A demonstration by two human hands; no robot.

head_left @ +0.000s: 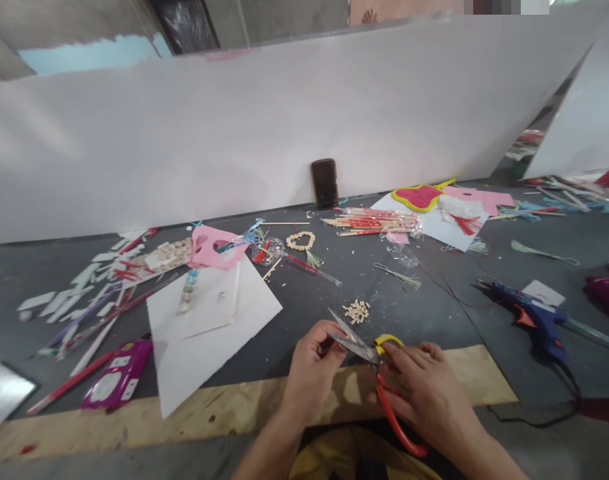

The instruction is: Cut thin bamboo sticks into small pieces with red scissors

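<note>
My right hand (pixel 427 380) grips a pair of scissors (pixel 395 421) with one yellow and one red handle loop. The blades are spread apart and point to the upper left. My left hand (pixel 314 360) is closed in a pinch beside the blades. A small pale bit shows between the blades at my left fingertips, too small to name. Just beyond the blade tips is a small pile of short pale wooden pieces (pixel 357 311) on the dark table (pixel 324 287). Farther back lies a heart-shaped ring of pale beads (pixel 300 241) with a tassel.
White paper sheets (pixel 174 360), a pink cut-out (pixel 217 247) and a purple packet (pixel 119 373) lie left. A blue glue gun (pixel 539 320) with a cord lies right. Bundled red-tipped sticks (pixel 374 221) lie behind. A phone (pixel 325 183) leans on the white panel (pixel 234 133).
</note>
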